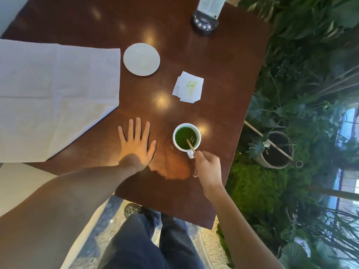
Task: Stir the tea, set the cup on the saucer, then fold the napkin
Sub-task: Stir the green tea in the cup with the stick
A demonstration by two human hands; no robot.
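Observation:
A white cup [177,143] full of green tea stands on the dark wooden table [223,78], its handle toward me. My right hand [208,168] pinches a thin wooden stirrer [190,145] whose tip dips into the tea. My left hand [137,143] lies flat on the table, fingers spread, to the left of the cup. An empty white saucer [141,59] sits further back. A small white paper napkin [188,87] with green stains lies unfolded between the saucer and the cup.
A large white cloth [54,98] covers the table's left side. A dark stand holding a card [206,20] is at the far edge. Potted plants [275,150] and greenery fill the floor right of the table's edge.

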